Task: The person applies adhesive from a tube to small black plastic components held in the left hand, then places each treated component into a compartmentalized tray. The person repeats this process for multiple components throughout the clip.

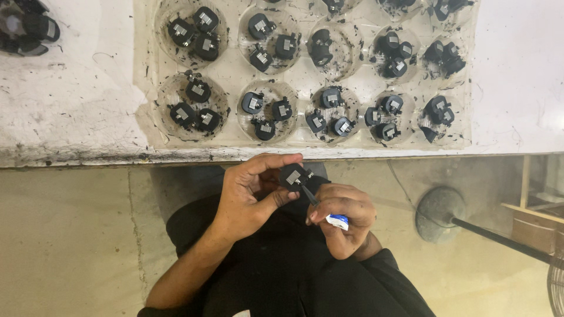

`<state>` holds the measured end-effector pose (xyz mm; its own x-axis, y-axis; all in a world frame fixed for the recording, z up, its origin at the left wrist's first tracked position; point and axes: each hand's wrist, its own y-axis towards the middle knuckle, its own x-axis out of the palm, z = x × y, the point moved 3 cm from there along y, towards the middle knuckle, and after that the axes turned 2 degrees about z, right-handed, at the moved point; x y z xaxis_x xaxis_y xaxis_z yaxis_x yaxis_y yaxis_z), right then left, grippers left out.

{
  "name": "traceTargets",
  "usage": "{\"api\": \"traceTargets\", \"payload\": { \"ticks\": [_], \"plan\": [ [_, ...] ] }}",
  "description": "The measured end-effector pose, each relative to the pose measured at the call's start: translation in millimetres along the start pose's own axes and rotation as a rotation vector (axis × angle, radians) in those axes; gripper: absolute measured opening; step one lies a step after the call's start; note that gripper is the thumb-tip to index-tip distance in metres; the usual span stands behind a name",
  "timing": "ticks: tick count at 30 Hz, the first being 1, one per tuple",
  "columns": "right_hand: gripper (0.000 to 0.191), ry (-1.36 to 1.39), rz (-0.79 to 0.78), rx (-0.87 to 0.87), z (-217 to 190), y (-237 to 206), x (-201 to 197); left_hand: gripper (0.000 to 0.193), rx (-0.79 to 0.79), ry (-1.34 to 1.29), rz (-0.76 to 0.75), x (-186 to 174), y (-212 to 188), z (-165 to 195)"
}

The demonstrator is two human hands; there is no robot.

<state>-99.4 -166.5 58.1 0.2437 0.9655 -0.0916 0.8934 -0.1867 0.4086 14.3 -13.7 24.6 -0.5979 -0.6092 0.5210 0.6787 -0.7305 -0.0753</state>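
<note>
- Left hand: we see it below the desk's front edge, over the lap, fingers curled round a small black part. Thumb below, fingertips above; it is grasping the part.
- Small black part: a squat, dark piece with a pale metal plate on its upper face. It sits at the tips of the left hand, between the two hands and just beside the right one, clear of the desk.
- Right hand: clenched about a thin tool with a dark shaft and a blue-and-white handle end that shows at the knuckles. The tool's tip meets the black part at its lower right side.
- Desk: a white, scuffed surface speckled with dark flecks, running across the upper half of the view.
- Clear tray: lies on the desk directly above the hands, moulded into round wells in rows.
- Black parts in the wells: we count roughly two to four per well, of the same kind as the one held, several showing pale metal plates.
- Dark items: at the desk's far left corner; we cannot tell what they are.
- Floor: pale concrete beneath the desk.
- Round stand base: on the floor to the right, with a dark rod running off from it.
</note>
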Motion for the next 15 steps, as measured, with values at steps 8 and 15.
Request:
{"api": "traceTargets", "payload": {
  "ticks": [8,15],
  "plan": [
    [0.019,-0.012,-0.007,-0.002,1.2,1.7,1.2,0.048,-0.012,-0.07,-0.007,-2.7,0.2,-10.8],
    [0.01,0.076,0.077,0.098,7.8,-7.7,5.7,0.046,-0.066,-0.3,0.004,-4.0,0.7,-32.0]
  ]
}}
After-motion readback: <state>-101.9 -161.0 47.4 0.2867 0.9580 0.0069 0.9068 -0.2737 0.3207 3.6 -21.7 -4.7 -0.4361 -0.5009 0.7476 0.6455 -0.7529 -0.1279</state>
